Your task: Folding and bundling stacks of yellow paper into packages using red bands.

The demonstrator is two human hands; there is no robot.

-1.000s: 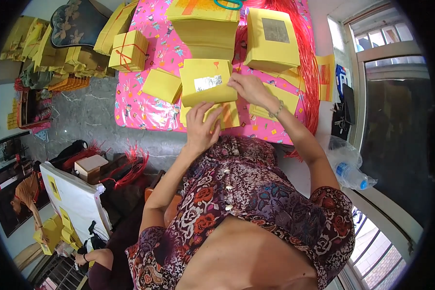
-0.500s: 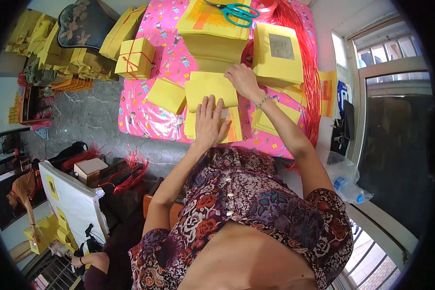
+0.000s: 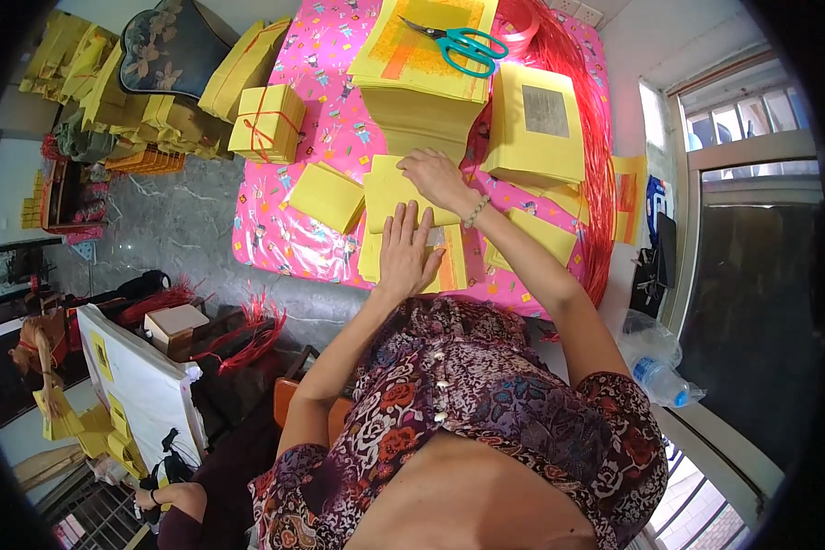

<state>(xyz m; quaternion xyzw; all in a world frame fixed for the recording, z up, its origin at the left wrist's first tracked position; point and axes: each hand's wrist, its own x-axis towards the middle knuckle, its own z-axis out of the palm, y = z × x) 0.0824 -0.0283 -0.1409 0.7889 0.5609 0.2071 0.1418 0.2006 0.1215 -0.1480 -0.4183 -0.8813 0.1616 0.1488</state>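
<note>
Nothing can be read: the label (image 3: 650,373) on the bottle (image 3: 666,389), off the table's (image 3: 280,234) near right corner, and markings on the blue item (image 3: 655,196) past the right edge are too small.

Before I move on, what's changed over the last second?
The yellow paper flap has been folded away from the person, hiding a silver patch. The right hand let go of the flap's right side and shifted left along its far part; the left hand now lies flat over its near edge. The scissors, tall yellow stack and tied bundle stayed put.
</note>
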